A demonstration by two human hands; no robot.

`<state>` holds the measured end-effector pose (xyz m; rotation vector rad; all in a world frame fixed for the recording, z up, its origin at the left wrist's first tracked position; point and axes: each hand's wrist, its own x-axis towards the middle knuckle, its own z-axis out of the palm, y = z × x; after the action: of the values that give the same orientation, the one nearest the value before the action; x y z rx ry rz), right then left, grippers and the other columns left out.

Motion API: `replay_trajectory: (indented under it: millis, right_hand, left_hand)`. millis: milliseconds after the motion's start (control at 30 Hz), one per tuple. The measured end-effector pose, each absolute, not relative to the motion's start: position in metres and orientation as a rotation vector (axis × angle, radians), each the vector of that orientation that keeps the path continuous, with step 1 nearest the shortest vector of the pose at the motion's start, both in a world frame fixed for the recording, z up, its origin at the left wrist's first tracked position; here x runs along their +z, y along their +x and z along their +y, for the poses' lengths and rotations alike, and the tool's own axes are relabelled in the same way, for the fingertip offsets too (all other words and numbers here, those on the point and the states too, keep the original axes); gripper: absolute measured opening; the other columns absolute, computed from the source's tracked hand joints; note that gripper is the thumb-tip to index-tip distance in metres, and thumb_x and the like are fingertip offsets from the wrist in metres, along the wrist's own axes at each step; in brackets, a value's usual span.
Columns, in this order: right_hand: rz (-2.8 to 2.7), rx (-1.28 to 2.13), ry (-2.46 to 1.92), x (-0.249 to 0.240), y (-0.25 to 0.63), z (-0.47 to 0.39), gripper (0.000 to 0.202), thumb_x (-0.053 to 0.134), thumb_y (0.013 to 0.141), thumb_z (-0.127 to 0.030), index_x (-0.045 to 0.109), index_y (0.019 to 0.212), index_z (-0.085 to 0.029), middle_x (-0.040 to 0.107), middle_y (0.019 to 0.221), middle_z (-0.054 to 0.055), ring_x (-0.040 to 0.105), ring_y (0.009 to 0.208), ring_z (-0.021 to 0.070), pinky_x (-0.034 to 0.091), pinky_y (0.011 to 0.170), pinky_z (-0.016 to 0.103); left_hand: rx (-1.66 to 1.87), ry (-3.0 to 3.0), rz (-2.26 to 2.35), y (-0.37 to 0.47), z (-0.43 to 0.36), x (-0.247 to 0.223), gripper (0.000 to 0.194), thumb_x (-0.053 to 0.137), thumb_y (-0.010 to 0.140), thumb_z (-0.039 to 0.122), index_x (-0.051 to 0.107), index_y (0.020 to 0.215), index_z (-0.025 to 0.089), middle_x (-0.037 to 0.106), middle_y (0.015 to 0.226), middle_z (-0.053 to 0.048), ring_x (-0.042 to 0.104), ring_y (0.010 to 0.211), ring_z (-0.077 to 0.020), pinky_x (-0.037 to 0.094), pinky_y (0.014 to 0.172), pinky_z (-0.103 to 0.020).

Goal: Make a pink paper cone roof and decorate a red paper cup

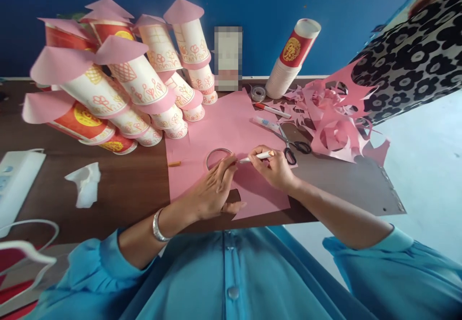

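Head view, the only one: from where I stand, the pink sheet (202, 134) lies flat on the dark table (137, 185), directly before the seated person, and the thin ring (218, 149) rests on it. Key relation: the ring sits just beyond the left hand (216, 190) and to the left of the right hand (274, 170). Left hand is nearer, its extended fingers laid over the ring's right side, not wrapped round anything; thumb stands apart, towards the body. Right hand is closed on the white marker (266, 155) in a writing grip. Marker's long axis runs roughly left to right across the sheet, tip pointing left, close to the left fingertips and the ring's right edge. Whether the tip touches the paper: cannot tell. Appearance: ring round, narrow, greyish, pink paper showing through its middle; material uncertain. Marker slim, pale barrel, orange at the rear end. Sheet plain pink, with an orange cap (174, 163) at its left edge. Surroundings: black-handled scissors (296, 147) and a red-capped marker (273, 110) to the right, pink offcuts (334, 139) beyond them; decorated paper-cup towers (137, 79) stand at far left.
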<state>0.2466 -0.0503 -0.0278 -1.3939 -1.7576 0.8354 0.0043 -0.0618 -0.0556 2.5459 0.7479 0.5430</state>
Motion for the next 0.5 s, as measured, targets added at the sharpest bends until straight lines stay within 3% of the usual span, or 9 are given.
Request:
replay_trajectory:
  millis: [133, 233, 500]
  right_hand:
    - [-1.832, 0.736, -1.322, -0.030, 0.244, -0.065, 0.018, 0.058, 0.100, -0.031, 0.066, 0.086, -0.023, 0.075, 0.083, 0.004, 0.065, 0.069, 0.0160, 0.048, 0.068, 0.027]
    - [-1.881, 0.692, -1.308, -0.033, 0.243, -0.070, 0.016, 0.058, 0.101, -0.029, 0.067, 0.089, -0.023, 0.077, 0.087, 0.005, 0.068, 0.071, 0.0173, 0.051, 0.070, 0.028]
    - [-1.861, 0.700, -1.242, -0.026, 0.242, -0.078, 0.016, 0.060, 0.102, -0.027, 0.068, 0.089, -0.023, 0.077, 0.084, 0.004, 0.071, 0.071, 0.0169, 0.054, 0.068, 0.028]
  left_hand:
    - [0.475, 2.527, 0.784, 0.005, -0.063, -0.053, 0.086, 0.075, 0.093, 0.044, 0.028, 0.157, 0.011, 0.038, 0.162, -0.035, 0.037, 0.160, -0.0493, 0.050, 0.120, -0.070]
    - [0.461, 2.523, 0.796, 0.005, -0.063, -0.053, 0.086, 0.072, 0.093, 0.036, 0.023, 0.160, 0.015, 0.037, 0.163, -0.032, 0.036, 0.161, -0.0473, 0.050, 0.120, -0.070]
    - [0.453, 2.548, 0.814, 0.006, -0.063, -0.051, 0.087, 0.068, 0.098, 0.047, 0.019, 0.161, 0.011, 0.039, 0.161, -0.035, 0.040, 0.158, -0.0501, 0.052, 0.117, -0.071]
